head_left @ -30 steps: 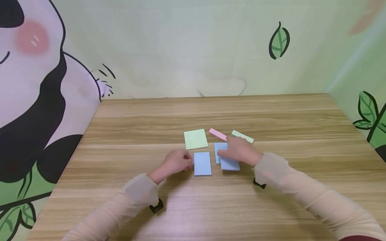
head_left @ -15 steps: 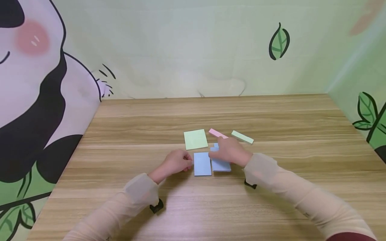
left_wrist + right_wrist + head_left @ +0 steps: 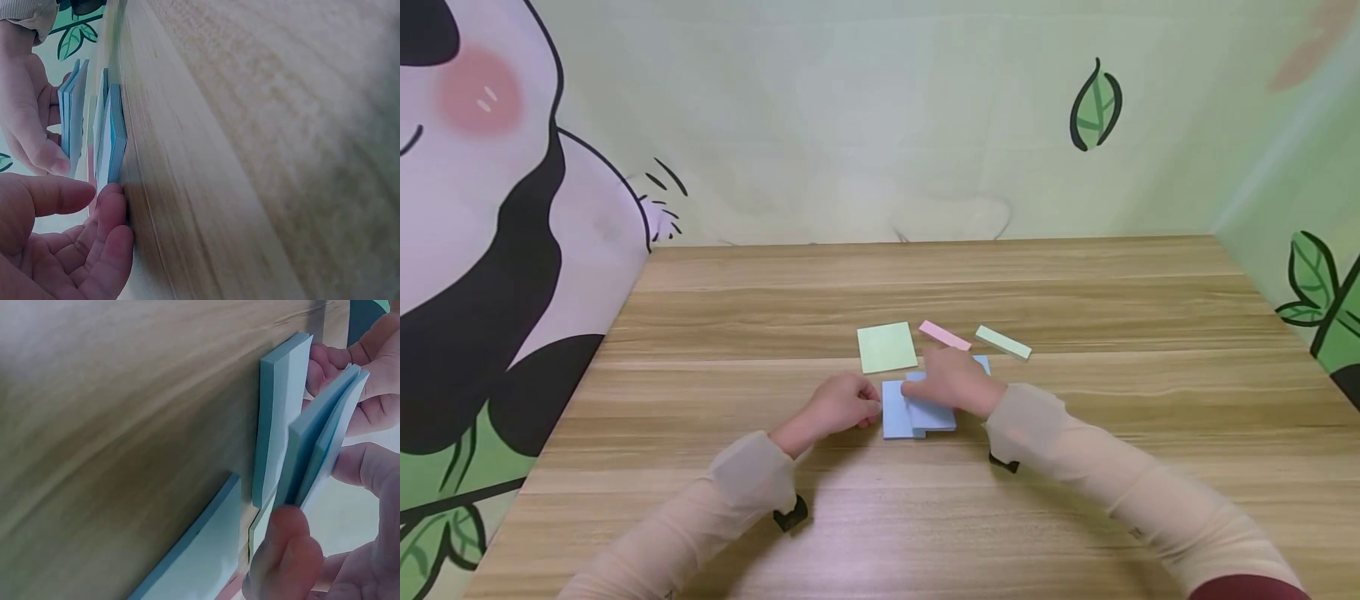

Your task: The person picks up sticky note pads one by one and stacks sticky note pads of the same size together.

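Note:
My right hand (image 3: pixel 958 379) grips two stacked blue sticky note pads (image 3: pixel 934 417) between thumb and fingers; the right wrist view shows the held pads (image 3: pixel 322 434) tilted, with a narrow gap between them. They overlap the right part of another blue sticky note pad (image 3: pixel 893 408) lying on the wooden table. At that lying pad's left edge rests my left hand (image 3: pixel 842 404), its fingers loosely bent. In the left wrist view its fingertips (image 3: pixel 112 197) are right at the lying pad (image 3: pixel 115 137), the thumb apart. A further blue pad (image 3: pixel 982 362) is mostly hidden behind my right hand.
A light green square pad (image 3: pixel 887 347) lies just behind the blue ones. To its right are a narrow pink pad (image 3: pixel 945 335) and a narrow pale green pad (image 3: pixel 1003 342). The table (image 3: pixel 737 308) meets a printed wall at the back.
My right hand has carried the two held blue pads leftward, from over the right blue pad to over the left one. The left hand has stayed in place.

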`<state>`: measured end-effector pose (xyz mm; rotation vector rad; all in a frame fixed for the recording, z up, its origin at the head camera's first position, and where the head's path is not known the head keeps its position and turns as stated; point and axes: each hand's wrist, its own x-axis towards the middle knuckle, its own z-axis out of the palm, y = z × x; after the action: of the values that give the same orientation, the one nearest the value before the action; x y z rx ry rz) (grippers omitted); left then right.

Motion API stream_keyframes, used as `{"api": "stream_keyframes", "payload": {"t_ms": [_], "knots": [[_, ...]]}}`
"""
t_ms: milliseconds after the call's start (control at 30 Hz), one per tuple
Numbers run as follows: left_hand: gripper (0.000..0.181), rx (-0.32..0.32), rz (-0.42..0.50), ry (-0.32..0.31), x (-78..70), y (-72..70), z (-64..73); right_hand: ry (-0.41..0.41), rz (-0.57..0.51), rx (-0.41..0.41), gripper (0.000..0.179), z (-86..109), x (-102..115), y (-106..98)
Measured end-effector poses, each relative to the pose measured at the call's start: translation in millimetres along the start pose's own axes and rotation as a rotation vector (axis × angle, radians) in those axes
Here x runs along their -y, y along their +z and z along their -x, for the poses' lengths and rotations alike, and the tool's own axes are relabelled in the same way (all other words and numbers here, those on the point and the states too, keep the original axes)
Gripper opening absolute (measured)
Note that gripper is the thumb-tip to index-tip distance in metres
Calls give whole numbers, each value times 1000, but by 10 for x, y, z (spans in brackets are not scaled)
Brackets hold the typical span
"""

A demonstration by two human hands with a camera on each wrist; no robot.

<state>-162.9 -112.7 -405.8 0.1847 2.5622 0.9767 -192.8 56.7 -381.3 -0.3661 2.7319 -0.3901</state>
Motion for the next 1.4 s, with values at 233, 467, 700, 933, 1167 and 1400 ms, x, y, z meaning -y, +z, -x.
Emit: {"api": "stream_keyframes", "payload": {"t_ms": [233,467,700,933,1167,1400], "knots": [[9,1,6,-6,-22,7,6,6,-26,-6,36,-8,64,24],[8,-4,12,-4,-37,4,27,14,-41,-20,43,-26,122,78],[8,-6,17,4,-29,6,32,23,-45,-21,39,-48,169,114],[7,-9,12,16,-26,7,29,18,-56,-20,36,-93,177,162],[6,-4,3,25,-26,10,20,0,-47,-39,41,-114,196,190],[5,-5,11,18,-27,19,21,-11,-47,-69,41,-95,202,201]]}}
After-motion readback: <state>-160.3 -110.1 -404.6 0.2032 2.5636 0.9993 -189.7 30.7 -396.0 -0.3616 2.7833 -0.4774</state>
